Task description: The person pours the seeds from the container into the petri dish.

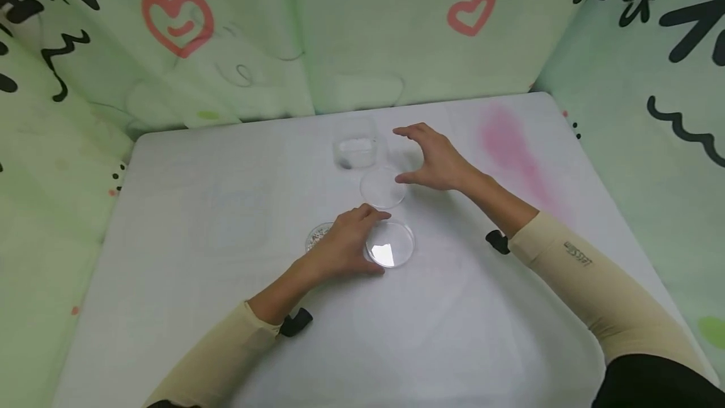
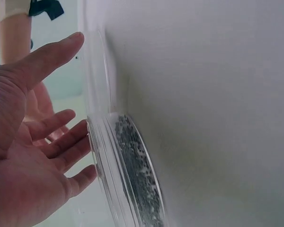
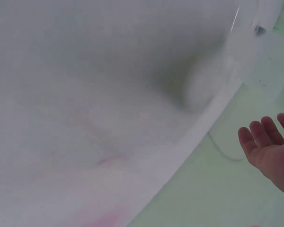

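Note:
My left hand (image 1: 347,243) has its thumb and fingers spread at the left side of a clear round petri dish (image 1: 391,244). Partly hidden under that hand, a second round dish (image 1: 318,233) holds small granules, which look dark (image 2: 139,175) in the left wrist view. Farther back, my right hand (image 1: 438,159) is held with thumb and fingers wide apart and nothing between them. Its thumb tip overlaps the edge of a clear round disc (image 1: 381,189), a dish or lid, in the head view.
A small clear box-like container (image 1: 355,153) stands behind the disc. White cloth covers the table (image 1: 198,257), with a pink stain (image 1: 512,143) at the back right. Printed green curtains (image 1: 362,36) enclose the back and sides.

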### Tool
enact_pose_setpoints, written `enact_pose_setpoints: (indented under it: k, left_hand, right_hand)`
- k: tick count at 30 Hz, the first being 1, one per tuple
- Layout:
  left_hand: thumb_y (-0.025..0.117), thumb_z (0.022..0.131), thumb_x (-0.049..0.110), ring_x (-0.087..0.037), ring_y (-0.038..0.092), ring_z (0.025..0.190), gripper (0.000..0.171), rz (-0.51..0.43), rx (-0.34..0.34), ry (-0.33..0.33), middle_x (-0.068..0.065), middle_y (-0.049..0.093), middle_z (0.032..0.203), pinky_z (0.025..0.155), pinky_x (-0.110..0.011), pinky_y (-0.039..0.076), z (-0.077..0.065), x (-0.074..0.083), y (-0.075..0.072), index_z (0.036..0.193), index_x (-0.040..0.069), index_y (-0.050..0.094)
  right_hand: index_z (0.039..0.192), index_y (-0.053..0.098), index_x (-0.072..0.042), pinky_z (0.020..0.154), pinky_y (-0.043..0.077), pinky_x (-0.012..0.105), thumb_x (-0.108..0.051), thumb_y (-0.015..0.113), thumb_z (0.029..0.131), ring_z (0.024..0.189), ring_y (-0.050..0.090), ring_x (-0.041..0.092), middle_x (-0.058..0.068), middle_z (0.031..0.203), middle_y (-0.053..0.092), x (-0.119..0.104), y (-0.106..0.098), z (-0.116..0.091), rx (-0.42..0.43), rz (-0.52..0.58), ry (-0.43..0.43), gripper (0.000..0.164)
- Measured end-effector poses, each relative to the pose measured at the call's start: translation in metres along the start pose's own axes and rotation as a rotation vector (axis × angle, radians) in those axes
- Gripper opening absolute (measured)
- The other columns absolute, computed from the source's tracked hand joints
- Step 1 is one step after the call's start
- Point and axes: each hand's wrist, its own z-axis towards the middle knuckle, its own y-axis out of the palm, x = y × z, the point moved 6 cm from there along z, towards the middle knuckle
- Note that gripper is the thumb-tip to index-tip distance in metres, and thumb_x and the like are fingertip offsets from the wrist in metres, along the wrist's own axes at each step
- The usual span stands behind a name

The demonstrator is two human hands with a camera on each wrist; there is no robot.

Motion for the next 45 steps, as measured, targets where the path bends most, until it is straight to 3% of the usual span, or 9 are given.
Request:
enact_pose_setpoints:
  k: [12, 21, 27, 34, 45]
  left_hand:
    - [0.094, 0.074, 0.02, -0.027, 0.056, 0.126, 0.087, -0.022, -0.016, -0.025, -0.008, 0.055, 0.14, 0.11, -0.043, 0.047, 0.005, 0.008, 0.013, 0.149, 0.007, 0.052]
    - [0.093, 0.074, 0.015, -0.025, 0.056, 0.124, 0.086, -0.055, -0.022, -0.003, -0.012, 0.055, 0.135, 0.109, -0.039, 0.049, 0.01, 0.011, 0.015, 0.149, 0.003, 0.051]
    - [0.094, 0.072, 0.014, -0.026, 0.057, 0.124, 0.087, -0.068, -0.024, 0.004, -0.014, 0.055, 0.135, 0.109, -0.039, 0.049, 0.012, 0.011, 0.014, 0.148, 0.001, 0.052]
    - [0.095, 0.071, 0.011, -0.028, 0.059, 0.121, 0.086, -0.088, -0.018, 0.005, -0.014, 0.055, 0.133, 0.107, -0.04, 0.05, 0.012, 0.009, 0.009, 0.145, -0.002, 0.054]
    - [0.095, 0.069, 0.012, -0.028, 0.059, 0.119, 0.084, -0.121, -0.024, -0.031, -0.013, 0.055, 0.131, 0.105, -0.041, 0.05, 0.013, -0.001, 0.005, 0.143, -0.002, 0.056]
  right_hand:
    - [0.162, 0.03, -0.007, 0.117, 0.041, 0.051, -0.027, 0.091, 0.079, 0.145, 0.047, 0.033, 0.016, 0.158, 0.045, 0.011, 0.022, 0.045, -0.097, 0.088, 0.162, 0.105]
    - [0.159, 0.033, -0.011, 0.117, 0.042, 0.049, -0.025, 0.089, 0.083, 0.146, 0.046, 0.032, 0.011, 0.162, 0.042, 0.021, 0.029, 0.053, -0.116, 0.203, 0.219, 0.096]
    - [0.156, 0.038, -0.012, 0.118, 0.042, 0.047, -0.018, 0.089, 0.083, 0.146, 0.045, 0.031, 0.009, 0.159, 0.046, 0.026, 0.023, 0.051, -0.078, 0.305, 0.249, 0.09]
    - [0.156, 0.039, -0.011, 0.117, 0.041, 0.048, -0.015, 0.088, 0.083, 0.145, 0.045, 0.031, 0.009, 0.157, 0.048, 0.021, 0.004, 0.041, -0.027, 0.334, 0.226, 0.088]
    - [0.156, 0.039, -0.012, 0.118, 0.041, 0.051, -0.011, 0.087, 0.083, 0.145, 0.045, 0.029, 0.006, 0.155, 0.047, 0.022, -0.03, -0.001, 0.002, 0.385, 0.205, 0.087]
